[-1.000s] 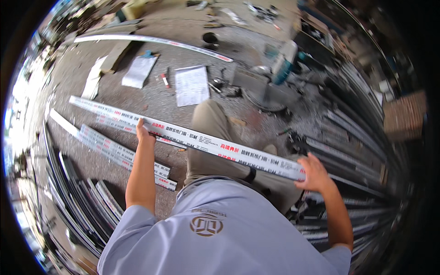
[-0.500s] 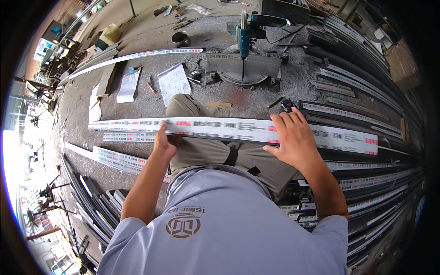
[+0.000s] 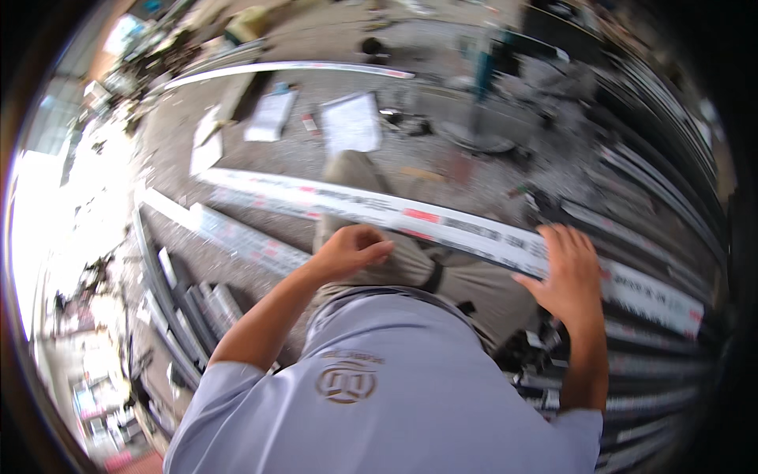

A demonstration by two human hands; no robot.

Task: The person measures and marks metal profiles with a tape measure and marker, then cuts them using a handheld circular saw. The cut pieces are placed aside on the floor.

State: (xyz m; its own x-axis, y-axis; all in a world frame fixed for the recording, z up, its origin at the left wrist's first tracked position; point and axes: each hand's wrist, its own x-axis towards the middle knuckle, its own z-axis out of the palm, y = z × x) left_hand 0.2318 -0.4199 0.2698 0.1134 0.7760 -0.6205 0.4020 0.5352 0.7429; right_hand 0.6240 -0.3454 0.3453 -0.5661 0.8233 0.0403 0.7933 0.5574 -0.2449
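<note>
A long metal profile [image 3: 474,235], wrapped in white film with red and black print, lies slanted across my legs. My right hand [image 3: 575,272] grips it toward its right end, fingers over the far edge and thumb on the near side. Just on the near side of the profile, my left hand [image 3: 351,251] hovers over my lap, apart from it. Its fingers are loosely curled, the thumb a little away from them, and nothing shows in it. The picture is blurred by motion.
A mitre saw [image 3: 483,87] stands ahead to the right. Paper sheets [image 3: 351,122] and a clipboard [image 3: 271,114] lie on the floor, with a long white strip [image 3: 292,69] beyond. Profiles are stacked at right [image 3: 655,395] and near left [image 3: 178,316].
My left hand has let go of the profile and moved right and toward me. My right hand keeps hold. The view has turned, and the profile now slants down to the right.
</note>
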